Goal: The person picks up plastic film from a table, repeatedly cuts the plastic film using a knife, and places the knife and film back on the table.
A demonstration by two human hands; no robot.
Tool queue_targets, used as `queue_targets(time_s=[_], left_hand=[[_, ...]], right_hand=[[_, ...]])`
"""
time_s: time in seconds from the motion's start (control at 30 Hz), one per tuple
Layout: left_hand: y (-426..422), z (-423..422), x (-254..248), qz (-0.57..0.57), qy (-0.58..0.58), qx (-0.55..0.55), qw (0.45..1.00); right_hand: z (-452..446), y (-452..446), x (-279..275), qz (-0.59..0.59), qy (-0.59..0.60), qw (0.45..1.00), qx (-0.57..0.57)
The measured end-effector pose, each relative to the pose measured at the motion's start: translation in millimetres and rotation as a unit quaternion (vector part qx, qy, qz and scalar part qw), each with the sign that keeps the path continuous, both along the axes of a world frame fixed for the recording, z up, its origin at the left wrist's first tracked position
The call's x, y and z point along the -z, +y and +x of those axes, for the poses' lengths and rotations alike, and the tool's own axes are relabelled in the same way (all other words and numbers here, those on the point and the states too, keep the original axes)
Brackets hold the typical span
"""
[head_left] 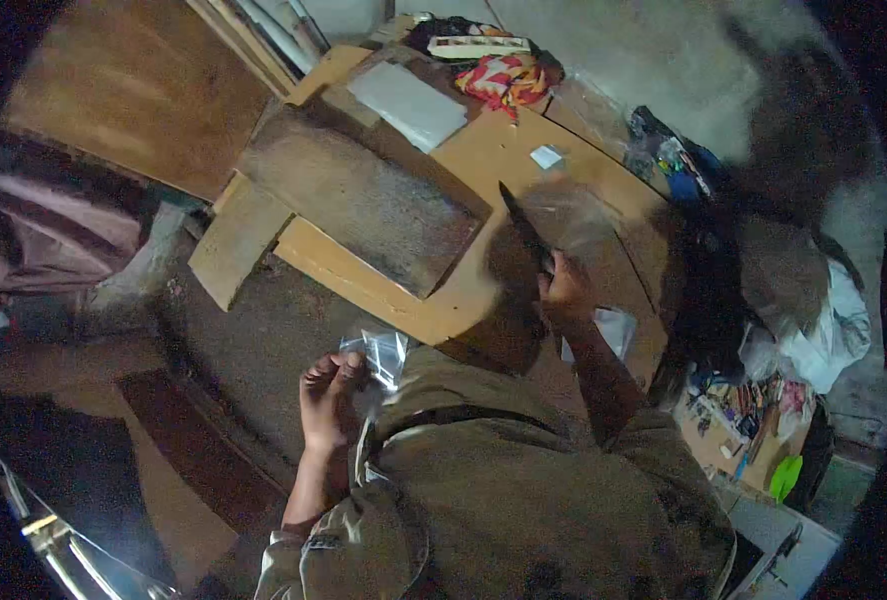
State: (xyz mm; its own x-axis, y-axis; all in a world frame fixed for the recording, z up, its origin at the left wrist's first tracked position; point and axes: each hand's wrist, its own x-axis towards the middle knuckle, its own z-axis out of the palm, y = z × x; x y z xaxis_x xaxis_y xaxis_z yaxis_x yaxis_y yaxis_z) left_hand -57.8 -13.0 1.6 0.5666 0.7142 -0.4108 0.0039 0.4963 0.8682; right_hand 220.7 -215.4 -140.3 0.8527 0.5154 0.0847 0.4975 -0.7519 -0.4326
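Low in the view, left of the torso, my left hand (pixel 330 395) is closed on a small clear plastic piece (pixel 385 358) that catches the light. My right hand (pixel 566 290) is wrapped round the handle of a dark, pointed tool like a knife or scissors (pixel 523 222), its tip pointing up and to the left over the wooden table (pixel 471 280). A white sheet or packet (pixel 615 330) lies beside my right forearm. To the left of the dark tool is a large worn grey-brown board (pixel 363 195).
A white sheet (pixel 408 102), a small white square (pixel 546 156) and a red-and-yellow cloth (pixel 503 82) lie toward the far side. A smaller board (pixel 238 240) sits at the left. Lower right, a cluttered surface (pixel 748 430) holds several small items beside white plastic bags (pixel 828 335).
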Motion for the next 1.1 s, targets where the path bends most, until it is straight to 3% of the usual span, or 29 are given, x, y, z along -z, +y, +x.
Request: queue_targets(time_s=[0.07, 0.13, 0.23, 0.3, 0.33, 0.4, 0.43, 0.5, 0.6, 0.73, 0.8, 0.87, 1.1], left_hand=[[-4.5, 3.5, -7.9, 0.015, 0.019, -0.036, 0.999], [-2.8, 0.7, -3.8, 0.002, 0.001, -0.025, 1.000], [-3.1, 1.3, -16.4, -0.021, -0.036, -0.052, 0.998], [1.6, 2.6, -27.0, -0.007, -0.021, -0.051, 0.998], [4.2, 0.8, -25.9, -0.005, -0.019, -0.065, 0.998], [8.4, -3.0, -20.4, 0.008, -0.022, -0.022, 0.999], [8.9, -2.3, -21.2, 0.004, -0.048, -0.027, 0.998], [12.4, -3.8, -25.2, 0.003, -0.057, -0.028, 0.998], [10.8, -2.6, -31.3, 0.003, -0.061, -0.038, 0.997], [15.3, -5.7, -21.9, -0.005, -0.082, -0.040, 0.996], [18.5, -8.4, -24.7, 0.011, -0.078, -0.045, 0.996], [18.6, -8.5, -26.4, 0.007, -0.084, -0.064, 0.994], [25.1, -16.2, -27.7, -0.021, -0.087, -0.065, 0.994]], right_hand=[[12.8, -20.6, 46.7, 0.056, 0.016, 0.998, -0.027], [9.6, -13.9, 38.6, 0.111, 0.032, 0.992, -0.058], [-0.1, 2.8, 8.9, 0.037, 0.046, 0.998, -0.013], [-1.7, 5.5, -1.3, 0.095, -0.079, 0.992, -0.024], [-1.6, 5.7, -16.0, 0.097, -0.075, 0.992, -0.038], [-3.5, 4.0, -57.9, 0.069, 0.085, 0.992, -0.057], [-6.3, 5.0, -75.3, 0.068, 0.085, 0.992, -0.067], [-12.5, 4.0, -107.3, 0.176, 0.118, 0.962, -0.175], [-22.7, -11.3, -137.2, 0.187, 0.191, 0.943, -0.198], [-33.7, -12.6, -193.0, 0.166, 0.258, 0.906, -0.290], [-33.4, -11.2, -203.7, 0.089, 0.169, 0.907, -0.375], [-42.9, -5.9, -208.8, 0.111, 0.221, 0.910, -0.333], [-49.1, 4.4, -220.6, 0.047, 0.151, 0.900, -0.407]])
